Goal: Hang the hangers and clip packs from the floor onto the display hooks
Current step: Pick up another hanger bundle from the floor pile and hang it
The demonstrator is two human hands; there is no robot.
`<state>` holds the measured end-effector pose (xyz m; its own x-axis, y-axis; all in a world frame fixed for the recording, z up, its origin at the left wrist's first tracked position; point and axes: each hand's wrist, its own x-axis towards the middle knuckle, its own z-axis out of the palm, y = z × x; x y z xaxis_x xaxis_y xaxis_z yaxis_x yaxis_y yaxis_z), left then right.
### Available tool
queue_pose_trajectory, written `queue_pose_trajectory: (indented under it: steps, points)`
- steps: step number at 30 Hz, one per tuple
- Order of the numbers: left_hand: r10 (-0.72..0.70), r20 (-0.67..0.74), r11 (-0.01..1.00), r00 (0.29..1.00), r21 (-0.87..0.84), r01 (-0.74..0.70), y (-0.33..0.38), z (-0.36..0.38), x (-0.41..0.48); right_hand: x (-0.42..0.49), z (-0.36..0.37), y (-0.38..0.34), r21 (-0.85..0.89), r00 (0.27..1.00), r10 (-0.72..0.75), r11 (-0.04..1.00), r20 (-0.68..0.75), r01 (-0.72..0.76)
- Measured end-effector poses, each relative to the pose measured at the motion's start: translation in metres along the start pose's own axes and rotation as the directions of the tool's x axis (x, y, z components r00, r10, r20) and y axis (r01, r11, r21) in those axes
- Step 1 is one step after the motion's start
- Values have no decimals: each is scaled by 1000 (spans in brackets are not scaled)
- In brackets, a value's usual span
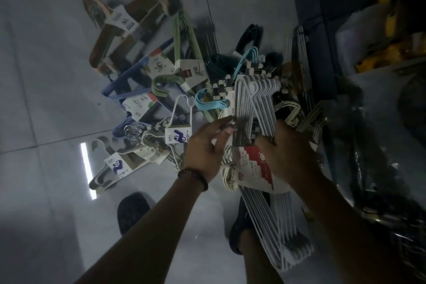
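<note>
Grey glossy floor tiles (pixel 46 76) lay under a heap of hanger packs. Above it, the bundle of white hangers (pixel 255 108), banded by a red-and-white label (pixel 255 168), sat in the right hand (pixel 285 152), whose fingers curled round its wires. The left hand (pixel 202 147) reached in, fingers loosely spread at the bundle's edge, gripping nothing. Blue hangers (pixel 129 80) and wooden hangers (pixel 119 39) lay beyond.

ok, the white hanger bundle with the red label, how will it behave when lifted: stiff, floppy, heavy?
Likely stiff along its length: the white hanger bundle runs straight though the right hand grips only its middle. Probably apt to fan out, since just one red label bands the thin hangers and their ends splay. Probably light, being thin-framed.
</note>
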<state>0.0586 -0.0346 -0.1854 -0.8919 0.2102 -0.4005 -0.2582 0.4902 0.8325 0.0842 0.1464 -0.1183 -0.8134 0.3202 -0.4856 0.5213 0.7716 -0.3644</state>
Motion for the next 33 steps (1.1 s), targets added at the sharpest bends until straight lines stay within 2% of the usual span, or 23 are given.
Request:
queue_pose_trajectory:
  steps: [3,4,5,7,9,11,12,13,16,18,19,20,21,23,24,25,27,28,30,31,33]
  points:
    - [-98,-145,995,984,-51,91,-10,-7,2,0,-3,8,22,1000,2,1000,3,-2]
    - [-172,-183,979,968,-138,148,-20,-10,3,0,-4,12,30,1000,10,1000,-4,-10]
    - [-282,-179,932,943,-285,225,-30,-14,5,2,-6,17,51,999,34,998,-10,-34]
    - [-492,-32,756,870,-511,409,-47,-21,4,7,-10,32,147,994,107,984,-16,-104]
    - [-651,135,632,747,-450,632,-58,-25,0,12,-14,46,263,986,168,951,3,-163]
    - [-802,263,452,536,-320,833,-68,-26,-10,14,-14,54,340,981,189,921,46,-193]
    - [-840,315,334,442,-343,878,-68,-26,-15,15,-12,55,367,978,198,906,72,-211]
    - [-850,350,238,394,-412,880,-66,-24,-19,15,-10,55,390,973,204,892,104,-228]
    - [-805,424,69,414,-626,776,-48,-12,-34,22,-4,50,458,955,209,842,210,-285]
    - [-705,521,-23,481,-694,719,-36,-4,-42,30,3,45,525,939,200,787,279,-323]
    - [-638,542,-33,547,-729,684,-32,-3,-42,35,8,43,535,931,204,772,303,-344]
    - [-582,525,16,621,-756,655,-27,-3,-41,42,14,38,520,924,214,776,316,-357]
    - [-523,504,113,687,-758,642,-22,-5,-37,49,19,31,487,922,221,796,318,-358]
    - [-457,442,372,772,-693,617,-12,-3,-19,65,27,15,422,934,197,851,300,-314]
    - [-481,379,475,790,-645,599,-8,-1,-9,73,31,6,409,941,155,870,301,-274]
    - [-522,301,535,798,-613,581,-8,0,1,82,35,-1,408,944,112,881,309,-238]
    - [-577,184,536,796,-649,539,-15,-1,18,103,49,-5,392,966,69,905,250,-166]
    - [-585,143,528,798,-680,509,-19,-5,24,116,59,-2,349,986,76,929,149,-125]
    - [-579,65,545,813,-710,445,-28,-11,34,147,73,7,131,993,97,988,-70,-87]
    - [-566,33,559,824,-719,413,-31,-13,37,160,78,12,17,986,129,992,-109,-128]
    - [-544,-21,583,839,-729,359,-43,-15,41,183,90,21,-76,969,244,966,-49,-247]
